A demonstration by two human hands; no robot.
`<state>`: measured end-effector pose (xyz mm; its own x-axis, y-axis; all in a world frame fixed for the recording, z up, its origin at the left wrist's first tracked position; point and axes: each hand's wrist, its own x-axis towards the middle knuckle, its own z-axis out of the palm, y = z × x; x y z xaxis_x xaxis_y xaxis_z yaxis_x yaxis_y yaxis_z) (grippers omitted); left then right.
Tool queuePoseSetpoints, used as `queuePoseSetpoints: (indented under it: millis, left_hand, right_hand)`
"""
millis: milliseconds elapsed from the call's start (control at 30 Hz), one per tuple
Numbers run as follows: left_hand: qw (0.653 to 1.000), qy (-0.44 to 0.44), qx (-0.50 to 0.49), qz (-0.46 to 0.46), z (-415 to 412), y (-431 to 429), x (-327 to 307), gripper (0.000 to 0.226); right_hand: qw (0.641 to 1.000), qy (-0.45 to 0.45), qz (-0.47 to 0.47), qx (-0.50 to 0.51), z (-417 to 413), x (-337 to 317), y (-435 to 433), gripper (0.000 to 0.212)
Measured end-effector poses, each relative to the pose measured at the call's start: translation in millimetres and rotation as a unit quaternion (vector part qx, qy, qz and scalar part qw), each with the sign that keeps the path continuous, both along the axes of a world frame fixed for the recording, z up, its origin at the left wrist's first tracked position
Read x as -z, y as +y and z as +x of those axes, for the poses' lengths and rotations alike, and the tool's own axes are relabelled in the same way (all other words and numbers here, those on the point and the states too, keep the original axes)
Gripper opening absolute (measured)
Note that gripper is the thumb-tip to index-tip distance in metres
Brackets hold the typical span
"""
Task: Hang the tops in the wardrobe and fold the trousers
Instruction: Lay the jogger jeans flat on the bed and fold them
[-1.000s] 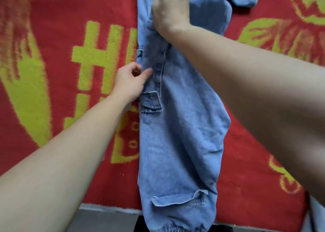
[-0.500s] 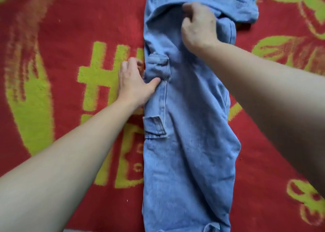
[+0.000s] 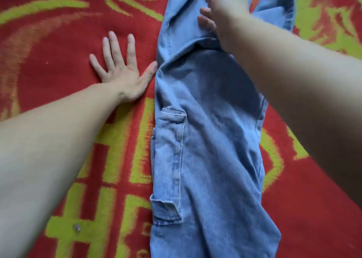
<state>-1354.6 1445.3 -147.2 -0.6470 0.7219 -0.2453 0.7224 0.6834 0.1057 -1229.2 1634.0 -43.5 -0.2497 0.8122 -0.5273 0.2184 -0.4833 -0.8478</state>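
Observation:
A pair of light blue denim trousers (image 3: pixel 207 140) lies lengthwise on a red and yellow-green blanket (image 3: pixel 58 62), legs stacked, a side pocket facing up on the left edge. My left hand (image 3: pixel 119 66) rests flat on the blanket beside the trousers, fingers spread, thumb tip touching the denim's left edge. My right hand (image 3: pixel 221 11) is up near the waist end, blurred, its fingers curled on a fold of the denim. The far end of the trousers runs out of frame at the top.
The blanket covers the whole surface in view. A small grey object (image 3: pixel 76 227) lies on the blanket near my left forearm.
My left hand has let go of the trouser edge and now lies flat on the blanket. My right hand has stayed near the waist. The view has moved further up the trousers.

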Motion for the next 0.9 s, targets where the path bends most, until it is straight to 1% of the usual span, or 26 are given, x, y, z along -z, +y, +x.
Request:
queuePoseSetpoints:
  millis: [33,100,167,200,233,300,367,433,467,533,567,633,700,767,833,900]
  left_hand:
    - [1.000,0.000,0.003,0.009,-1,-1,2,0.094]
    - [1.000,-0.003,0.005,0.013,-4,-2,5,0.087]
    - [1.000,-0.011,0.002,0.007,-5,0,4,0.081]
    - [1.000,-0.017,0.001,0.003,-4,0,3,0.080]
    - [1.000,-0.024,0.001,-0.001,-3,0,2,0.079]
    - [0.999,-0.041,-0.005,-0.009,-3,0,0,0.079]
    - [0.999,-0.050,-0.013,-0.014,-4,1,-1,0.080]
    - [0.998,-0.062,-0.019,-0.023,-5,2,-2,0.081]
    - [0.997,-0.071,-0.022,-0.026,-5,2,-3,0.083]
    - [0.996,-0.085,-0.029,-0.025,-5,3,-3,0.091]
    - [0.996,-0.086,-0.031,-0.022,-5,3,-4,0.094]
    - [0.996,-0.086,-0.031,-0.019,-5,2,-5,0.098]
    - [0.995,-0.094,-0.031,-0.022,-4,3,-7,0.100]
    - [0.994,-0.104,-0.030,-0.031,-5,5,-10,0.104]
    - [0.992,-0.113,-0.025,-0.039,-6,5,-12,0.111]
    - [0.992,-0.118,-0.014,-0.046,-7,4,-14,0.119]
  right_hand:
    - [0.998,0.038,-0.044,-0.004,-8,3,6,0.024]
    - [0.988,0.118,-0.097,-0.012,-22,4,12,0.031]
    - [0.971,0.210,-0.115,-0.014,-34,2,12,0.024]
    - [0.971,0.212,-0.105,-0.036,-40,-4,10,0.024]
    - [0.976,0.189,-0.085,-0.066,-46,-10,8,0.028]
    - [0.987,0.115,-0.039,-0.101,-51,-21,1,0.035]
    - [0.996,0.049,0.017,-0.078,-48,-24,-12,0.036]
    - [0.995,-0.031,0.093,-0.024,-34,-22,-28,0.034]
    - [0.989,-0.071,0.132,0.011,-24,-20,-36,0.033]
    - [0.966,-0.129,0.195,0.107,-2,-13,-48,0.038]
    - [0.954,-0.152,0.203,0.161,7,-10,-51,0.045]
    - [0.931,-0.213,0.158,0.252,23,-4,-49,0.063]
    - [0.913,-0.263,0.069,0.304,35,0,-41,0.077]
    - [0.903,-0.261,-0.003,0.341,43,3,-33,0.087]
    - [0.899,-0.250,-0.066,0.353,52,6,-31,0.091]
    - [0.895,-0.239,-0.092,0.365,60,8,-30,0.092]
